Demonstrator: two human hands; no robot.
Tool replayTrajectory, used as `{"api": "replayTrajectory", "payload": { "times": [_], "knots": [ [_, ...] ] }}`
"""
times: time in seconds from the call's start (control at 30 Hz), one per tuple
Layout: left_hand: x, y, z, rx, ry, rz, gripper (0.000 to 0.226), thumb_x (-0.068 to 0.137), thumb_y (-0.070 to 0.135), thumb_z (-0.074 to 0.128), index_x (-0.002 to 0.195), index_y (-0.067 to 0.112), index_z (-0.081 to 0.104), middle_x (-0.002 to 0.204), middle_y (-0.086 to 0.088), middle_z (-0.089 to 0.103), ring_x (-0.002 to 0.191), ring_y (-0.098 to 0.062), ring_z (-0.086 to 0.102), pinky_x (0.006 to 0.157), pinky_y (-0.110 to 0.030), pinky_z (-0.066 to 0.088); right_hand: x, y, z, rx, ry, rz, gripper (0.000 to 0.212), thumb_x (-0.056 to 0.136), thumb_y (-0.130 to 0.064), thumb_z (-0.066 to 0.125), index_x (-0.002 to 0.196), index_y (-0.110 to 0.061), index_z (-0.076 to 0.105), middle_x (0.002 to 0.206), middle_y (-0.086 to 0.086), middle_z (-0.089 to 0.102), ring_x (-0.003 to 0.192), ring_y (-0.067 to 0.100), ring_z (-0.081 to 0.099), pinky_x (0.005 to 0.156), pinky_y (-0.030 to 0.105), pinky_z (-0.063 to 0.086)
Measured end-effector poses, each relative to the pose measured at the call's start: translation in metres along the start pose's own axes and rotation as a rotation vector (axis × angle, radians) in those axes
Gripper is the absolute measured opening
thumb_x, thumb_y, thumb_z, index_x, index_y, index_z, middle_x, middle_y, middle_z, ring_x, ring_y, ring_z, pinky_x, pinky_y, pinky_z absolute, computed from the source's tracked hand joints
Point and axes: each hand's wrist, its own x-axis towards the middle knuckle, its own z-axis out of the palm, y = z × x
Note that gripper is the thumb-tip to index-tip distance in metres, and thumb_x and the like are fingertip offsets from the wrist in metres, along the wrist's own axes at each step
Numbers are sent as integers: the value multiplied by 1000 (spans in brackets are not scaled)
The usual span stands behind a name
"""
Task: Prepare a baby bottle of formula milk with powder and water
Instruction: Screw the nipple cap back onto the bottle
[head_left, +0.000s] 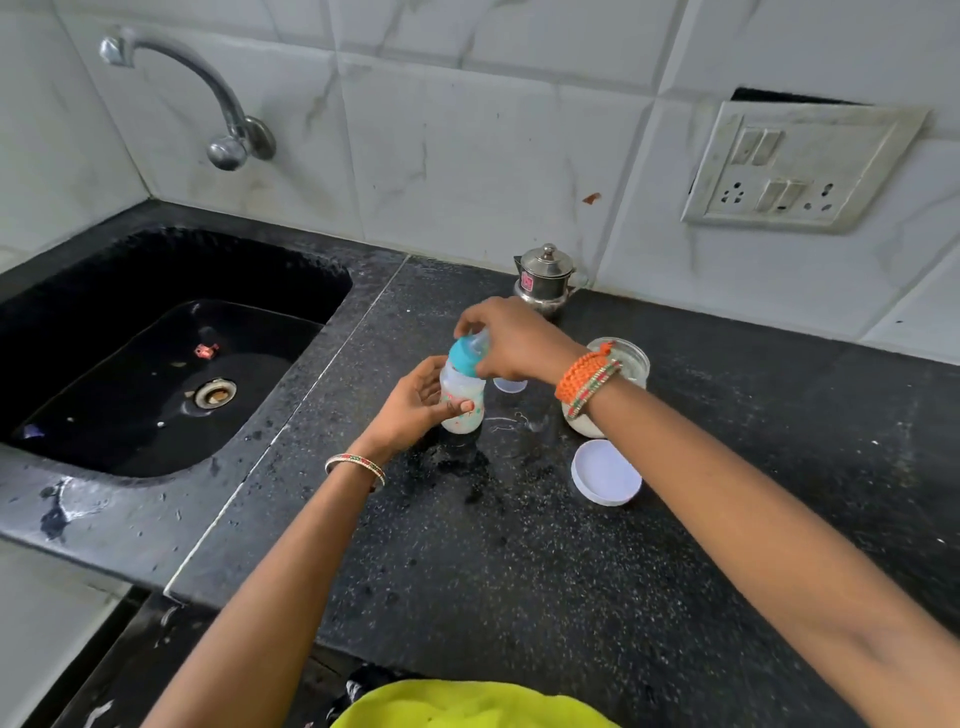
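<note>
Left hand (415, 402): fingers and thumb curled round the lower body of the baby bottle (462, 397), thumb across its front. Right hand (511, 340): reaches in from the right of the frame, fingers curled over the bottle's top, gripping the teal collar (464, 356) and the clear teat cap above it. The bottle sits just above centre frame, between the two hands, tilted slightly, its base touching or just above the desk (519, 571); which of the two cannot be told. White liquid shows in its lower part.

Bangles ring both wrists; the right wrist also carries an orange band.

Just right of the bottle, a small clear cap (510, 385) lies on the dark speckled desk. Further right, partly hidden behind the right wrist, stands an open glass jar (631, 366) holding white powder. Its white lid (605, 472) lies flat on the desk below it, near but apart.

Behind the hands, against the tiled wall, stands a small steel lidded pot (545, 280). A black sink (156, 353) fills the left of the frame, a tap (208, 98) above it at upper left. A switchboard (800, 166) is fixed to the wall at upper right.
</note>
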Motion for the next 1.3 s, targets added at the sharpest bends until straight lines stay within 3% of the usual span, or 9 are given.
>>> {"api": "replayTrajectory", "payload": {
  "times": [0.2, 0.33, 0.53, 0.63, 0.7, 0.83, 0.97, 1.1, 1.3],
  "knots": [
    [0, -6, 3, -9, 54, 31, 53, 75, -3, 72, 119, 16, 51, 113, 0, 65, 105, -13, 64, 97, -26, 49, 13, -21, 3, -107, -86, 11, 40, 74, -4, 75, 112, -8, 62, 120, 12, 58, 90, 24, 60, 67, 25, 42],
    [0, -7, 4, -4, 84, 60, 56, 74, -3, 73, 124, 10, 52, 116, -1, 65, 105, -8, 64, 94, -21, 49, 20, -28, 0, -268, -49, 55, 47, 78, -42, 73, 100, -5, 55, 109, 14, 59, 96, 32, 62, 69, 34, 42],
    [2, -12, 3, -21, 84, 49, 55, 74, 1, 74, 123, 14, 51, 116, 1, 65, 109, -10, 62, 97, -25, 48, 17, -23, -10, -232, -54, 158, 71, 79, -78, 35, 48, -15, 45, 50, -2, 52, 50, 15, 50, 59, 29, 41],
    [2, -13, 4, -38, 87, 41, 57, 73, 1, 75, 123, 15, 52, 117, 1, 65, 112, -13, 61, 99, -27, 47, 13, -20, -11, -131, 244, -69, 47, 79, -59, 61, 59, -18, 49, 61, -6, 51, 59, 12, 48, 56, 27, 37],
    [2, -12, 5, -52, 86, 40, 55, 73, -1, 74, 122, 14, 52, 115, 0, 65, 109, -12, 62, 99, -27, 48, 14, -18, -9, -119, 69, -184, 14, 79, -28, 69, 86, -21, 60, 89, -4, 55, 86, 15, 51, 70, 31, 42],
    [2, -13, 5, -24, 98, 56, 52, 72, 0, 76, 117, 15, 54, 111, 1, 67, 104, -9, 64, 95, -24, 48, 16, -14, 10, -135, -137, -65, 56, 78, -6, 68, 128, -15, 46, 121, 12, 57, 109, 29, 56, 82, 36, 48],
    [1, -9, 4, 65, 100, 78, 52, 71, 6, 79, 117, 14, 56, 109, 5, 68, 100, -1, 65, 89, -17, 49, 20, -18, 20, -189, 180, 67, 67, 89, -40, 60, 133, 1, 31, 118, 20, 59, 107, 38, 59, 74, 38, 43],
    [0, -9, 4, 74, 105, 85, 55, 70, 9, 80, 119, 15, 56, 114, 0, 67, 105, -5, 64, 93, -20, 49, 20, -7, 15, -181, 31, 127, 88, 83, -65, 52, 140, -2, 27, 129, 19, 54, 116, 37, 55, 85, 42, 46],
    [0, -9, 3, 106, 116, 77, 53, 68, 13, 83, 114, 21, 57, 114, 0, 69, 108, -11, 64, 97, -30, 48, 16, 11, 17, 68, -71, -16, 57, 68, -9, 79, 122, -15, 59, 121, 7, 62, 109, 21, 58, 86, 28, 47]
  ]
}}
